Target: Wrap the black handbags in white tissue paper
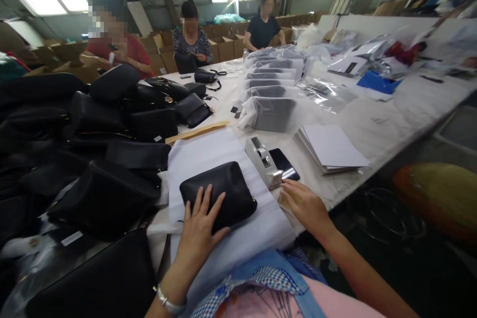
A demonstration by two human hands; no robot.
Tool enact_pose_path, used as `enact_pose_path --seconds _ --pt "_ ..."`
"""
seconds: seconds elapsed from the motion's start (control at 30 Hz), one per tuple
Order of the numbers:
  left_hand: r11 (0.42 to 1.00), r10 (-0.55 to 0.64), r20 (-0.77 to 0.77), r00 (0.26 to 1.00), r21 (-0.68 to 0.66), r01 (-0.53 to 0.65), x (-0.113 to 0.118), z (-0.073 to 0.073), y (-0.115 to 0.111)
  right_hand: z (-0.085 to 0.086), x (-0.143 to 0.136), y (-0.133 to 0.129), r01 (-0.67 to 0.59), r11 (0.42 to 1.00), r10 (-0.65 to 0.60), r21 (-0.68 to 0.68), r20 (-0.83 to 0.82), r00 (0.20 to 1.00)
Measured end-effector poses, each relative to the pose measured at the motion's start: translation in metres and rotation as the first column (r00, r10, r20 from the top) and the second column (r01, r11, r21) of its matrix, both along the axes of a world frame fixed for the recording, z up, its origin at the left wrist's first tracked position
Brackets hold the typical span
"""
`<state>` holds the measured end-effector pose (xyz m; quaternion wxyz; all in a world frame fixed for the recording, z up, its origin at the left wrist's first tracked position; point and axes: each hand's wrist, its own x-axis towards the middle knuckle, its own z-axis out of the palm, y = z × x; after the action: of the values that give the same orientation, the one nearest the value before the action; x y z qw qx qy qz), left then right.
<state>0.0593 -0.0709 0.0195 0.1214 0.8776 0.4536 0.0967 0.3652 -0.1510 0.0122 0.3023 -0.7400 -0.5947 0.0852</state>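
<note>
A small black zip bag [223, 194] lies on a stack of white tissue paper [208, 151] in front of me. My left hand [203, 211] rests on the bag, fingers spread flat over its near side. To the right of the paper stands a grey tape dispenser [264, 161]. At the dispenser's near end is my right hand [303, 203], its fingers drawn together; whatever is between the fingertips is too small to make out. Something yellowish on the table shows partly under that hand. A dark phone [283, 164] lies beside the dispenser.
Black bags [104, 198] are heaped along the left. Wrapped bags [274, 112] stand in a row ahead. White cards [331, 146] are stacked right of the phone, near the table edge. Three people [192, 35] work across the table, with cardboard boxes [225, 49] behind.
</note>
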Motion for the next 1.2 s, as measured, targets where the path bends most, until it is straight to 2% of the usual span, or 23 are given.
enact_pose_path --seconds 0.07,0.13,0.23,0.3,0.4,0.47,0.53,0.6,0.67,0.73,0.8,0.87,0.93,1.0,1.1,1.2 --pt "1.0 0.012 0.024 1.0 0.013 -0.013 -0.006 -0.001 0.009 -0.013 0.012 -0.021 0.023 0.999 -0.028 0.035 0.152 0.988" --pt "1.0 0.014 0.042 0.999 0.016 -0.015 -0.011 -0.001 0.016 -0.028 0.017 -0.036 0.039 0.999 -0.041 0.014 0.28 0.959" --pt "1.0 0.005 0.058 0.998 0.021 -0.007 -0.014 -0.001 0.021 -0.049 0.015 -0.047 0.073 0.995 -0.04 -0.065 0.411 0.911" --pt "1.0 0.002 0.062 0.998 0.029 -0.003 -0.014 -0.003 0.02 -0.057 0.013 -0.048 0.072 0.992 -0.017 -0.106 0.449 0.893" --pt "1.0 0.004 0.052 0.999 0.025 -0.005 -0.013 -0.006 0.016 -0.052 0.013 -0.039 0.047 0.996 -0.008 -0.072 0.457 0.889" --pt "1.0 0.006 0.037 0.999 0.026 -0.007 -0.013 -0.008 0.014 -0.038 0.013 -0.025 0.009 0.999 -0.028 0.047 0.43 0.902" --pt "0.999 0.013 0.02 1.0 0.044 -0.014 -0.012 -0.01 0.013 -0.016 0.008 -0.004 -0.062 0.975 -0.018 0.211 0.358 0.934" --pt "0.997 0.029 0.006 1.0 0.067 -0.03 -0.012 -0.011 0.013 0.007 -0.002 0.024 -0.134 0.926 0.04 0.352 0.261 0.964" --pt "0.996 0.047 -0.004 0.999 0.081 -0.046 -0.011 -0.012 0.012 0.026 -0.015 0.061 -0.201 0.885 0.138 0.419 0.176 0.975" --pt "0.995 0.053 -0.01 0.999 0.083 -0.052 -0.01 -0.013 0.011 0.039 -0.03 0.106 -0.281 0.878 0.251 0.388 0.128 0.96" --pt "0.995 0.058 -0.009 0.998 0.084 -0.057 -0.009 -0.013 0.011 0.044 -0.044 0.157 -0.383 0.896 0.358 0.224 0.143 0.923" --pt "0.994 0.06 -0.004 0.998 0.087 -0.06 -0.009 -0.012 0.011 0.041 -0.059 0.21 -0.443 0.896 0.438 -0.02 0.201 0.876" --pt "0.994 0.052 -0.002 0.999 0.094 -0.051 -0.009 -0.013 0.012 0.031 -0.073 0.257 -0.46 0.876 0.483 -0.147 0.235 0.844" --pt "0.993 0.032 -0.009 0.999 0.117 -0.031 -0.011 -0.016 0.014 0.016 -0.087 0.294 -0.458 0.862 0.503 -0.218 0.254 0.826" --pt "0.978 -0.023 -0.035 0.999 0.208 0.029 -0.016 -0.028 0.019 -0.01 -0.1 0.326 -0.41 0.854 0.499 -0.32 0.285 0.818" --pt "0.925 -0.054 -0.067 0.996 0.371 0.075 -0.018 -0.047 0.024 -0.03 -0.104 0.338 -0.37 0.86 0.482 -0.352 0.319 0.816"
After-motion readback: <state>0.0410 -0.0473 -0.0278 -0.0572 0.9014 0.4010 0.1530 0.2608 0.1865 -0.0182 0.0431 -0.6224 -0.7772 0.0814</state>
